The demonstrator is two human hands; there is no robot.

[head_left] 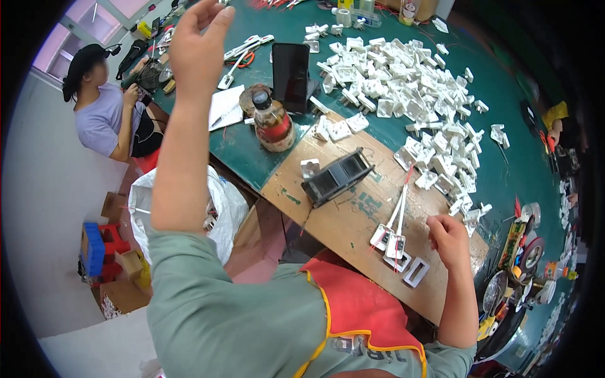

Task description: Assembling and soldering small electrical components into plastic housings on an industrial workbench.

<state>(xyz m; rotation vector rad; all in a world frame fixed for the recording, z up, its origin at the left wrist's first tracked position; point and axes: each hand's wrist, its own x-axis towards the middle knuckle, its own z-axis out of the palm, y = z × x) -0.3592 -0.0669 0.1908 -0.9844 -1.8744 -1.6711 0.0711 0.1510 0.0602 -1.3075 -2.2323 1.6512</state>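
My left hand [200, 47] is raised at the upper left, with the thumb apart from the bent fingers and nothing seen in it. Part of its fingers is cut off by the top edge. My right hand [449, 240] is above the brown board [287, 179], fingers curled inward; whatever they hold, if anything, is hidden. Left of it lie white plastic housings with white leads and red wires [396, 244]. A white rectangular frame [416, 273] rests just below them. A black box-like holder [338, 177] stands on the board's middle.
A big heap of white plastic parts [403, 79] covers the green table [242, 154]. A bottle [274, 126], a black phone [291, 75] and a notepad [225, 108] stand or lie left of it. Tools and tape crowd the right. A white sack [227, 201] and another person [104, 120] are at left.
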